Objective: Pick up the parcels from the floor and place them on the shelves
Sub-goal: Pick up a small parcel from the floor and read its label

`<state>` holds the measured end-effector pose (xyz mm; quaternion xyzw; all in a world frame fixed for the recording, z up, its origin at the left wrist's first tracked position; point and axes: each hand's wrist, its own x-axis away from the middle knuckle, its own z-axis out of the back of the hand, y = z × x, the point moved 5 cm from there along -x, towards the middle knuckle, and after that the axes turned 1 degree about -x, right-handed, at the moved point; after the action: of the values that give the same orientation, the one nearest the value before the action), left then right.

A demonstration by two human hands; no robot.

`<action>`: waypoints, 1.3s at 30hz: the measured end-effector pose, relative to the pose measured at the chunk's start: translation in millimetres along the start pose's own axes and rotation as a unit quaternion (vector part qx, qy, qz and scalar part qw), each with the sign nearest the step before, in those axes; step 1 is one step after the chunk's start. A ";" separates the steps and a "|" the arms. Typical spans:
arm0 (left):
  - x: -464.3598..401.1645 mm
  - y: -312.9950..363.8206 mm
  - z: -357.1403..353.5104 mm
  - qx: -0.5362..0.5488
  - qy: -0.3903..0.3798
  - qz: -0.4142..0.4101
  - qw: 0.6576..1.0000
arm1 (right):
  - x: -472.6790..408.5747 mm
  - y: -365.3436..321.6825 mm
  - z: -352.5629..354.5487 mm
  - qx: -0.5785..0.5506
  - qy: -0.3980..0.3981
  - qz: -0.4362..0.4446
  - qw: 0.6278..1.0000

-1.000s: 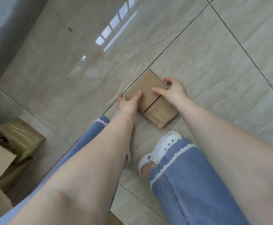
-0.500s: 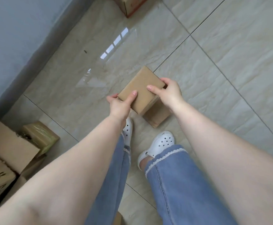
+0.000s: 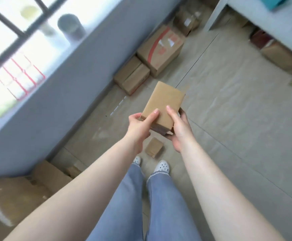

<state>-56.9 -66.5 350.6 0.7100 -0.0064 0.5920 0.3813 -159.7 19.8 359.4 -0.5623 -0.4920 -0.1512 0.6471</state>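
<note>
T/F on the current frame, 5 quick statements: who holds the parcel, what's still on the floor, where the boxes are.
1. Both hands hold the brown parcel. True: the left hand grips its near left corner and the right hand its right side.
2. The held parcel rests on the floor. False: it is lifted clear of the floor.
3. A small parcel lies on the floor just ahead of the white shoes. True.
4. The cardboard boxes along the wall are stacked on a shelf. False: they sit on the floor at the foot of the wall.
5. The left hand is empty. False: its thumb lies on top of the parcel.
</note>
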 end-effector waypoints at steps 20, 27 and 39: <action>159.3 141.5 0.9 -0.170 -0.299 -0.215 0.914 | 201.3 -113.5 5.5 0.140 -0.053 0.103 0.983; 181.5 154.7 -3.0 -0.206 -0.309 -0.152 0.916 | 224.6 -132.7 -10.6 0.088 -0.066 0.265 0.958; 196.8 169.3 10.7 -0.285 -0.319 -0.110 0.897 | 247.9 -154.2 -21.4 0.147 -0.100 0.261 0.949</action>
<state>-67.1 -105.4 607.3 0.7182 -0.2177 0.2606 0.6073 -148.7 40.1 651.2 -0.5822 -0.4071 0.1535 0.6869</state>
